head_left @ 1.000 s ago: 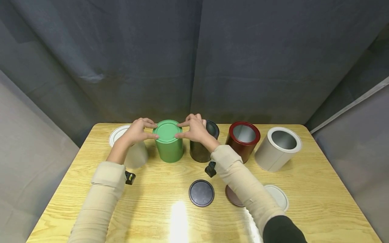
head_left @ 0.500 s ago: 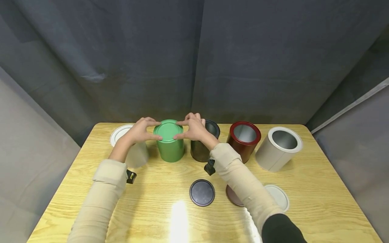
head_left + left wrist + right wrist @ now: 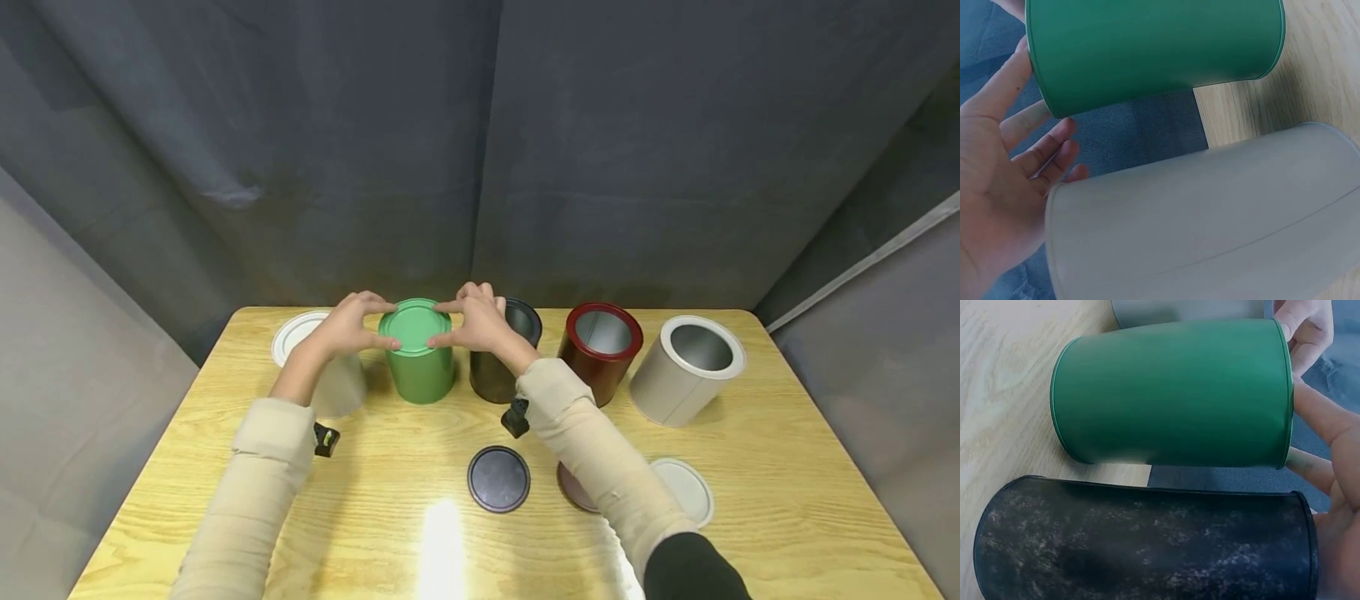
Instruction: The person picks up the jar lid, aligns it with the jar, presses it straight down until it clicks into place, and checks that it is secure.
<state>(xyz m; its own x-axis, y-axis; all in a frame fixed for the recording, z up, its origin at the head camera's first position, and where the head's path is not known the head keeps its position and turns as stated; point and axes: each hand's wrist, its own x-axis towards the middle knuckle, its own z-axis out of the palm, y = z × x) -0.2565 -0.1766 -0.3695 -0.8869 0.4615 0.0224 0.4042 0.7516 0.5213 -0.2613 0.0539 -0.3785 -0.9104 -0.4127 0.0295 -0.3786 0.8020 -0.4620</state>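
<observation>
The green lid (image 3: 415, 327) is pinched at nine o'clock by the left hand (image 3: 343, 327) and at three o'clock by the right hand (image 3: 477, 325); it should be pressed evenly onto the green can (image 3: 420, 375)

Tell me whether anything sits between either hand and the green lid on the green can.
Nothing visible does. The left hand and right hand already touch the green lid at its rim, on top of the green can.

No readable text, label or number shows anywhere.
</observation>
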